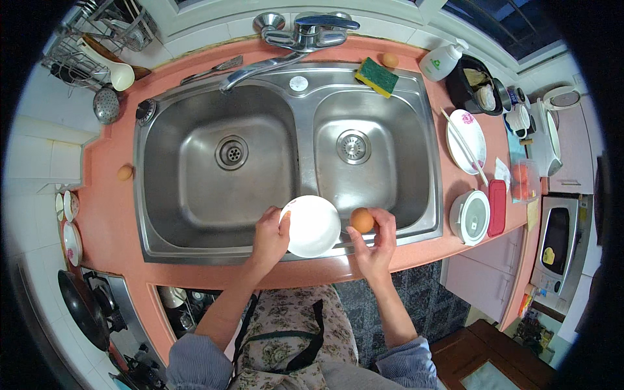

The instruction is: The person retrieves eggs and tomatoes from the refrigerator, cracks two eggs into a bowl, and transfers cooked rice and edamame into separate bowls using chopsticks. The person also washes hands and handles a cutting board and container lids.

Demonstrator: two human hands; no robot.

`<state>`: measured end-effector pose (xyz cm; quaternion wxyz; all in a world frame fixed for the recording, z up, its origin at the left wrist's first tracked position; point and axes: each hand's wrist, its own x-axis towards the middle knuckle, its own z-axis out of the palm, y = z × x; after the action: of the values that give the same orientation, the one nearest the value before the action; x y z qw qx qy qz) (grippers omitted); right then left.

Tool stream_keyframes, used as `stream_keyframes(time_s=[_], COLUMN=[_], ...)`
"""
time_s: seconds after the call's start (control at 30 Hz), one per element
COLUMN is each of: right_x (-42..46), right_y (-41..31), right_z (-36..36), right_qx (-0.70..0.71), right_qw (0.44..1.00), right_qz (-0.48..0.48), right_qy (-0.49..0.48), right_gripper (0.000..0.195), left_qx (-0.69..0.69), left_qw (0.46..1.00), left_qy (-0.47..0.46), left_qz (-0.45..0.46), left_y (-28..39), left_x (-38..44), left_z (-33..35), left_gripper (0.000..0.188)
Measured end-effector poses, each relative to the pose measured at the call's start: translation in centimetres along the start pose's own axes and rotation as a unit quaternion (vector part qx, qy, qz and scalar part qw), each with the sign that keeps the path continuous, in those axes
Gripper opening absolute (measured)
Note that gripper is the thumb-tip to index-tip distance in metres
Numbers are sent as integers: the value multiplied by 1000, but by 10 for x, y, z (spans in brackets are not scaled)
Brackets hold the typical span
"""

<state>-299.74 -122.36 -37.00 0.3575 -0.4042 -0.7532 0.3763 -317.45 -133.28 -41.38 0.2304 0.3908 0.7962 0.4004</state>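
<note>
My left hand grips the left rim of a small white bowl, held above the front edge of the double stainless steel sink. To the bowl's right, my right hand holds a brown egg between thumb and fingers, apart from the bowl. A second brown egg lies on the counter left of the sink. Another egg rests behind the sink, close to a green and yellow sponge on the sink's back rim.
The chrome faucet has its spout over the left basin. Right of the sink are an oval plate with chopsticks, a lidded round container, a red lid and a soap dispenser. A wok sits at lower left.
</note>
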Motion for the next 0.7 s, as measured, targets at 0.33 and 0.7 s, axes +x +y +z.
stream_keyframes(time_s=[0.33, 0.7], right_x=[2, 44], right_y=[-17, -44], right_z=[7, 15], right_qx=[-22, 101], right_qw=[998, 924], right_qz=[-2, 172], right_qy=[-63, -327], right_gripper=[41, 38], left_qx=[14, -144], left_qw=[1000, 975], left_qy=[-8, -102], left_qz=[-8, 138], left_y=[1, 54], left_x=[-1, 12], left_z=[-2, -51], left_gripper=[21, 39])
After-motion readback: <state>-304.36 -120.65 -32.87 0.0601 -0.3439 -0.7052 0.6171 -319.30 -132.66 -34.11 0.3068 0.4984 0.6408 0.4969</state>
